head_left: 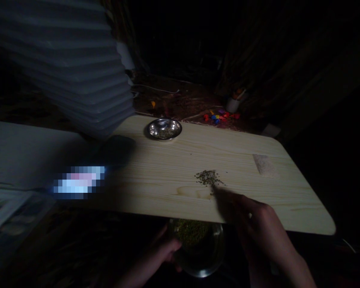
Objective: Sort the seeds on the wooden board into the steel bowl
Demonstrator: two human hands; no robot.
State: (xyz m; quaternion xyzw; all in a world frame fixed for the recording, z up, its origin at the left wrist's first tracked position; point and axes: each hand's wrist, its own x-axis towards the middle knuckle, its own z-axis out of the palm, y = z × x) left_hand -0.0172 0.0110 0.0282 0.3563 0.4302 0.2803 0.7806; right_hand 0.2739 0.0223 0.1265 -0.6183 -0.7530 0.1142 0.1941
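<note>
Seed pile (207,177): loose on wooden tabletop (156,168). Right hand (259,220): just beside pile; grip too dark, I cannot tell. Left hand (169,249): clasping metal bowl (203,273), greenish seeds (193,232) inside.

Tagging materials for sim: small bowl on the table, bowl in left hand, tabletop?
Small bowl: likely polished steel; mirror-bright highlights. Held bowl: probably shiny metal, from its glinting rim; too dark to be sure. Tabletop: pale, low-sheen wood or printed laminate; grain lines fit either.

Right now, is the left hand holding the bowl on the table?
No, the left hand grips another bowl, partly hidden by the table.
</note>
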